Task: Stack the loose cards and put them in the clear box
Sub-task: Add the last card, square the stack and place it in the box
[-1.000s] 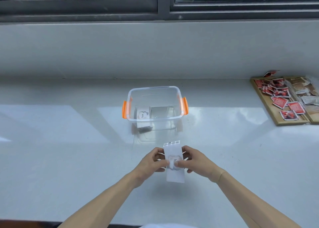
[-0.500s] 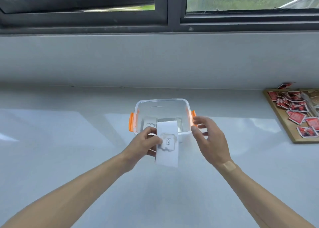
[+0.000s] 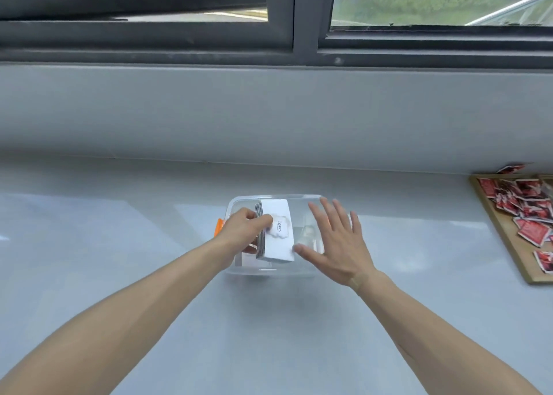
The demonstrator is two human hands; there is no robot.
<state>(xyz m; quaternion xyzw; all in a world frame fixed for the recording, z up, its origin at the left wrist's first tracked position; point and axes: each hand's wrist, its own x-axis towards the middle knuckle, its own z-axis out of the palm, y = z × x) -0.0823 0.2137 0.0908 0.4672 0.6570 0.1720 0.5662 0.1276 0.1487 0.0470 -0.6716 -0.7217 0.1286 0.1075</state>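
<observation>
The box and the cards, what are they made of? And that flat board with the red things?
The clear box looks like glossy see-through plastic: the counter shows through its walls. The cards, held in the left hand, look like thin white paper or card, with layered edges showing. The board seems to be wood, being tan with a matte look.

Two hands are showing, the left hand and right hand. One clear box is sitting there, one stack of cards and one wooden tray of too many red packets to count.
</observation>
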